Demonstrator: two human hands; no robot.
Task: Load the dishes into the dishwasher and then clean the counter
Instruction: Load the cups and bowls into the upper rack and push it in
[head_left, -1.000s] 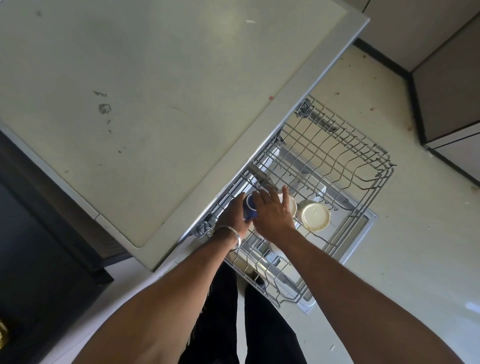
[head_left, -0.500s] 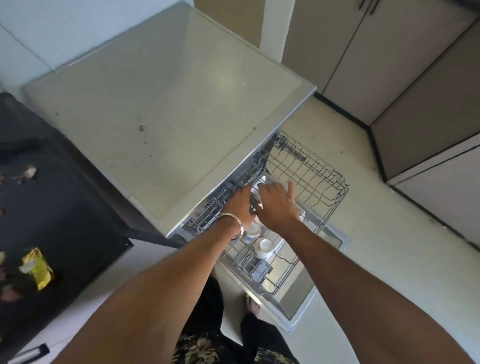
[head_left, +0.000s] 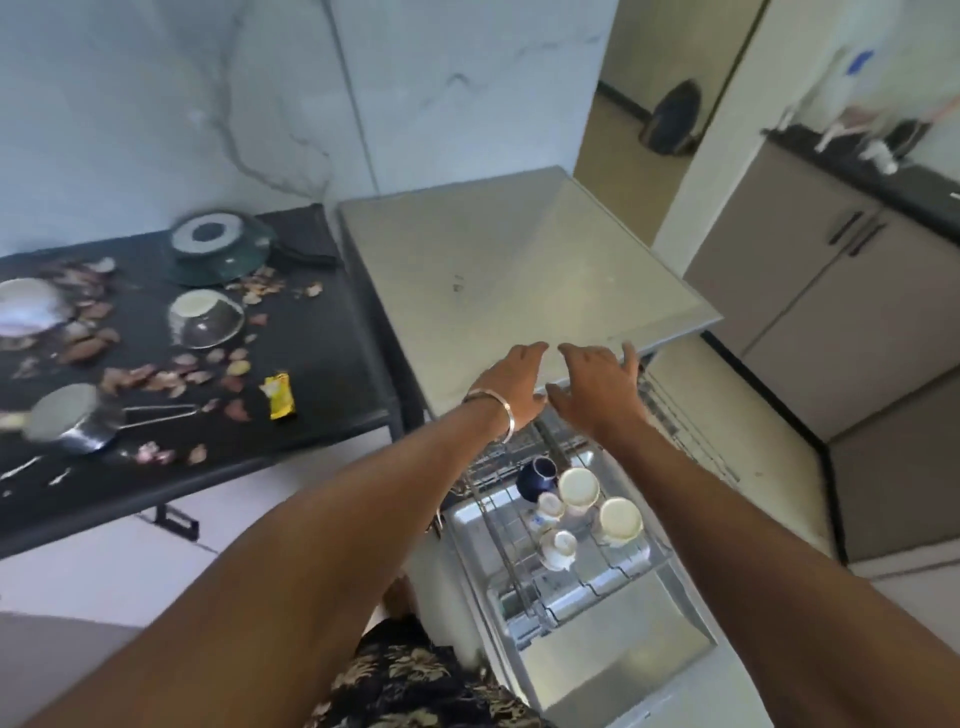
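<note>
Head view: both empty, loose-fingered hands, left hand (head_left: 511, 382) and right hand (head_left: 597, 387), hover above the dishwasher rack (head_left: 613, 564); left of it, the upturned steel bowl (head_left: 206, 318) looks light and slippery, best gripped by its rim.

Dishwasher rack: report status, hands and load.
Left hand and right hand open, empty, above the rack. Blue cup and white cups racked. Green bowl, glass bowl, strainer and peels unloaded on the black counter.

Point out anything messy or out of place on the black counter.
Dry peels and scraps lie scattered over the black counter, around an upturned bowl and a steel saucepan. A yellow wrapper lies loose near the front edge. The dark green dish sits tilted, one side raised.
</note>
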